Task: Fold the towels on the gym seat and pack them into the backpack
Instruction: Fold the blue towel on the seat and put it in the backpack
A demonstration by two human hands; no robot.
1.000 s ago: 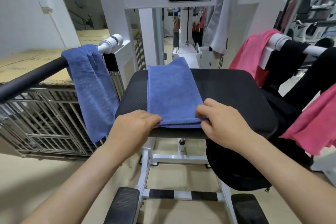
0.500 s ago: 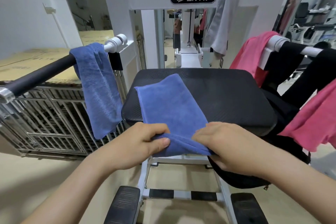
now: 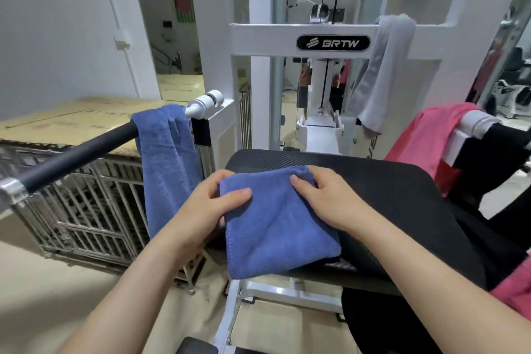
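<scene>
1. Currently, nearest at the low right, a black bag that I take to be the backpack sits under the seat's front edge. Its opening is hidden and no towel shows in it. A pink cloth hangs just right of it.
2. Next, the folded blue towel lies on the near left part of the gym seat, its near edge drooping over the seat's front.
3. At the towel's far left corner the left hand has a closed grip: the thumb lies on top and the fingers curl round the edge.
4. At the far right corner the right hand grips likewise, fingers curled over the far edge and thumb on the cloth.
5. Farther left, a hanging blue towel drapes unfolded over the black bar. Farther right, a pink towel drapes over the other bar.
6. Farthest, a grey towel hangs from the white machine frame.
7. By my reading the task is early: one towel is mid-fold or just folded, nothing looks packed, and at least four cloths wait unfolded.
</scene>
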